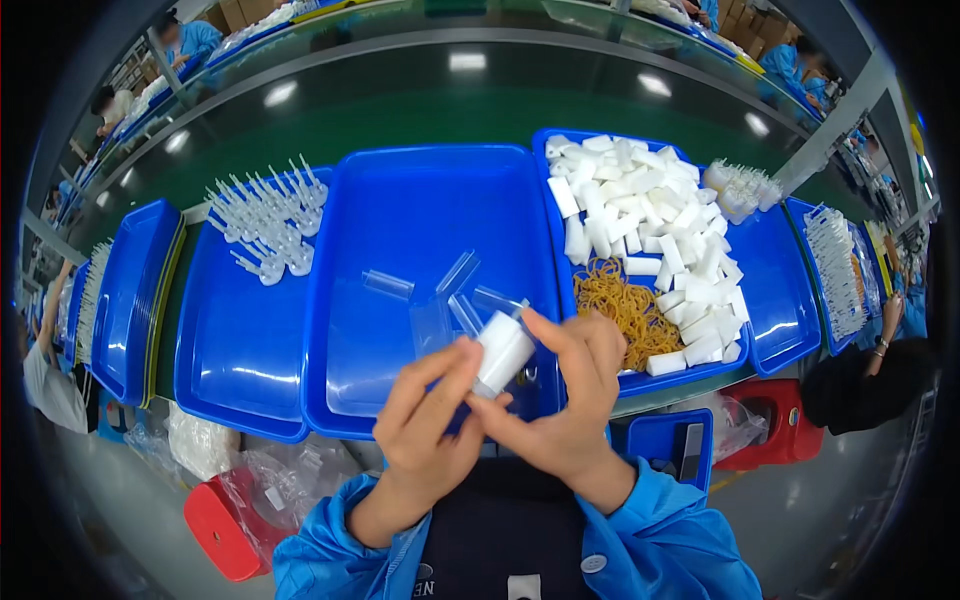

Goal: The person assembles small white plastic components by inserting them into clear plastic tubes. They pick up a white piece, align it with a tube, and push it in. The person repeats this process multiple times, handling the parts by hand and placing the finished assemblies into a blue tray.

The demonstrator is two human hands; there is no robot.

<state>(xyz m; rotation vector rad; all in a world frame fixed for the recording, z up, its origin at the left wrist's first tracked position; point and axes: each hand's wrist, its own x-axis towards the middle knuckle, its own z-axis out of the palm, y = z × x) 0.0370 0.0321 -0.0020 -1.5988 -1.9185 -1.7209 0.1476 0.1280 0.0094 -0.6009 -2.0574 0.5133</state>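
Both hands meet over the near edge of the middle blue tray (430, 210). My left hand (425, 415) and my right hand (570, 400) together hold a small white foam block (502, 350), tilted, with a clear plastic piece at its upper end. Several clear plastic pieces (440, 295) lie loose in the middle tray just beyond my fingers. The tray to the right (560, 145) holds a heap of white foam blocks (650, 220) and a pile of orange rubber bands (625, 305).
A left blue tray (230, 340) carries rows of clear plastic parts (270, 225). More blue trays stand at far left and right. A green conveyor belt (420, 110) runs behind. Red stools (225, 525) and plastic bags sit below. Other people work at both sides.
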